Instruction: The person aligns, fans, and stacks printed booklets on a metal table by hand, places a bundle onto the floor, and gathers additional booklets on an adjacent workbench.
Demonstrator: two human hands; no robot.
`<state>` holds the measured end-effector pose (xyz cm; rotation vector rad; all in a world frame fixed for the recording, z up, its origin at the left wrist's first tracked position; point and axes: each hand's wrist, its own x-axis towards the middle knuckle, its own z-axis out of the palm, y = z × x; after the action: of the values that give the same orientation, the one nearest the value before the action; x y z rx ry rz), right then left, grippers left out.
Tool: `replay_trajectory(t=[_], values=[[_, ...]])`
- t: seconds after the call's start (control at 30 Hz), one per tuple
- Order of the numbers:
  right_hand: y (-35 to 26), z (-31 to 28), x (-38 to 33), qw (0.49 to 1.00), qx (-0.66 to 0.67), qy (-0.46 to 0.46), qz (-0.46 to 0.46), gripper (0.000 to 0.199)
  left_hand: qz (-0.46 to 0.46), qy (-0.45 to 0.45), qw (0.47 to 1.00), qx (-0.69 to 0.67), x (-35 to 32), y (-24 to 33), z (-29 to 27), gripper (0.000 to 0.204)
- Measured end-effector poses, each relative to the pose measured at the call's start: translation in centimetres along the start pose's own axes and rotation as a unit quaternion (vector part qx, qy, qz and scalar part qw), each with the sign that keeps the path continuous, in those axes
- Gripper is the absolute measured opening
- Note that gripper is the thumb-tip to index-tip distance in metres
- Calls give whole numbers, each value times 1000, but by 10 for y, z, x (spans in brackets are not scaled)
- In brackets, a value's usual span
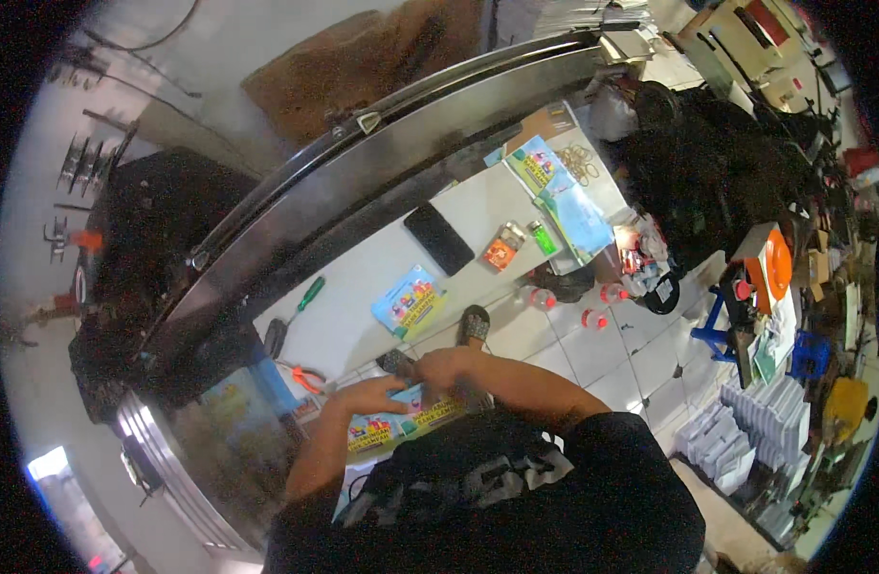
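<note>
Colourful printed booklets [369, 436] in blue and yellow lie in front of my body, under my hands. Across their upper edge rests my left hand [370, 394], its fingers stretched out toward the right. Close beside it, my right hand [445, 369] is closed; whatever its fingers hold is hidden. Just beyond my hands, a matching booklet [408, 302] lies flat on the white tabletop [348, 277]. Orange-handled pliers [308, 379] lie at the near left. Further up are a green-handled screwdriver [311, 293] and a dark-handled tool [275, 339].
On the table are a black phone [439, 239], an orange pack [502, 249], a green lighter [543, 237], rubber bands [580, 165] and more booklets [575, 215]. Red-capped bottles [594, 320] stand on the tiled floor. White paper stacks [717, 450] sit to the right.
</note>
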<state>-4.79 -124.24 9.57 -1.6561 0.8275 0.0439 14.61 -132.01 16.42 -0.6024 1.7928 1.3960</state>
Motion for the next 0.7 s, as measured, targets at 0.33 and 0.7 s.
replay_trajectory(t=[0.33, 0.7], values=[[49, -68, -11, 947, -22, 320, 18, 54, 5, -8, 997, -83, 9, 8, -5, 65], [55, -90, 51, 887, -300, 270, 224, 37, -18, 38, 997, -70, -2, -39, -14, 60]])
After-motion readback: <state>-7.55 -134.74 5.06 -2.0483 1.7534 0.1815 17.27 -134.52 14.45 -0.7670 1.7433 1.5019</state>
